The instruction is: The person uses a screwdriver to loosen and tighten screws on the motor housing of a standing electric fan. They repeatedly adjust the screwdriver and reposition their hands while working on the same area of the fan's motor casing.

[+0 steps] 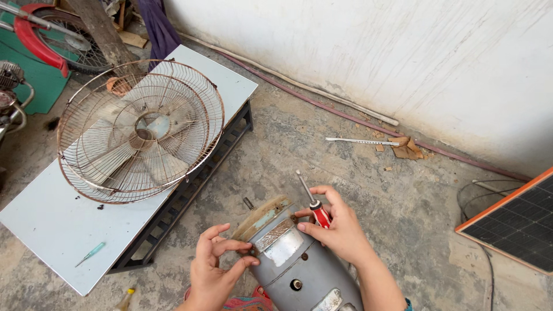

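A grey fan motor housing (299,268) with a dusty front plate and a short shaft lies in front of me near the bottom of the view. My left hand (212,270) pinches the left edge of its front rim with thumb and fingers. Holding a red-handled screwdriver (314,204) with its metal shank pointing up and away, my right hand (340,227) rests against the housing's upper right side.
A rusty wire fan guard (141,129) with blades inside sits on a low white table (52,230). A small green-handled tool (89,254) lies on that table. A solar panel (518,224) lies at right; a wall, pipes and cardboard scraps (406,150) lie behind.
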